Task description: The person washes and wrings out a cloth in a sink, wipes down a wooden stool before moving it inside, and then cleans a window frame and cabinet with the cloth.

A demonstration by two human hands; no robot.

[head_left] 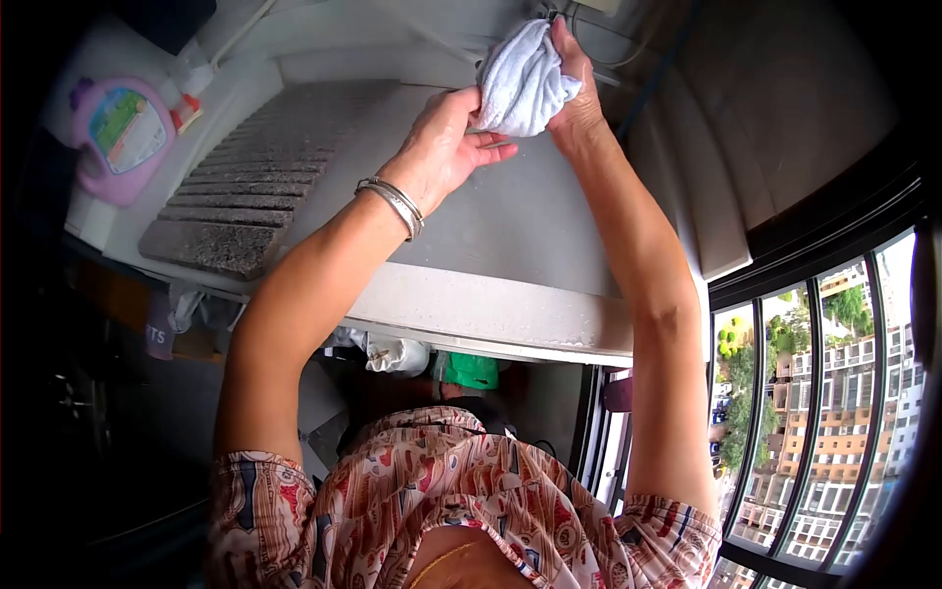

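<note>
A bunched white cloth (525, 83) is held up over the far part of the laundry sink (471, 216). My right hand (577, 83) grips its right side, the thumb pointing up along it. On the left edge of the cloth, my left hand (446, 142) pinches with thumb and forefinger, while its other fingers stretch out beneath. Both hands look wet. Two bangles (397, 206) circle my left wrist. The cloth hides some of the fingers of both hands.
A ridged washboard (250, 177) slopes along the sink's left side. On the left ledge stands a pink detergent bottle (123, 142). A barred window (814, 393) lies to the right. Below the sink's front edge are a green bag (471, 370) and a white bundle (397, 353).
</note>
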